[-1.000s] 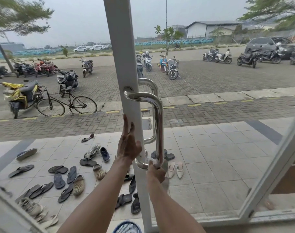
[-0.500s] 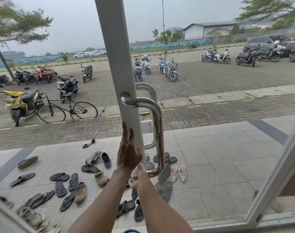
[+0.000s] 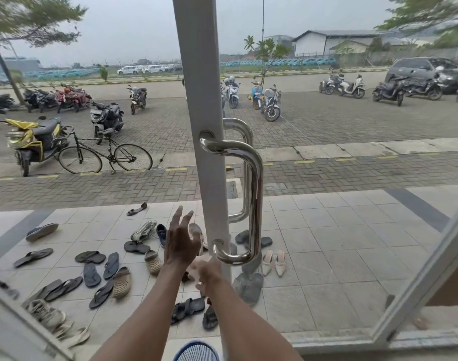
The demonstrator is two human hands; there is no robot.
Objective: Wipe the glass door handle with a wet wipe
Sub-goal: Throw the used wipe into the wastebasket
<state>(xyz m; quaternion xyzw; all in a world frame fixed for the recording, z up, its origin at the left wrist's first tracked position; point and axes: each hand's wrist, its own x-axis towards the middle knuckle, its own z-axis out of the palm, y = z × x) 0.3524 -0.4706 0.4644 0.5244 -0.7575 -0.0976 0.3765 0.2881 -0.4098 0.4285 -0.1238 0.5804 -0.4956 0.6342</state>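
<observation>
A polished steel D-shaped door handle (image 3: 256,199) is mounted on the white upright of the glass door (image 3: 202,87). Its twin (image 3: 245,142) shows through the glass on the outer side. My left hand (image 3: 181,241) hovers just left of the upright near the handle's lower end, fingers spread and holding nothing. My right hand (image 3: 209,276) sits below and left of the handle's lower bend, apart from the metal. It is closed on a pale, blurred wet wipe (image 3: 194,265) that peeks out between the two hands.
Beyond the glass, several sandals and shoes (image 3: 110,267) lie scattered on the tiled porch. A bicycle (image 3: 105,157) and parked motorbikes (image 3: 32,142) stand on the paving. A tilted white frame (image 3: 415,282) crosses the lower right. A blue round mesh object (image 3: 196,351) is at the bottom edge.
My right hand slid off the handle's lower bend and dropped down-left with the wipe. My left hand came off the door upright and opened to its left.
</observation>
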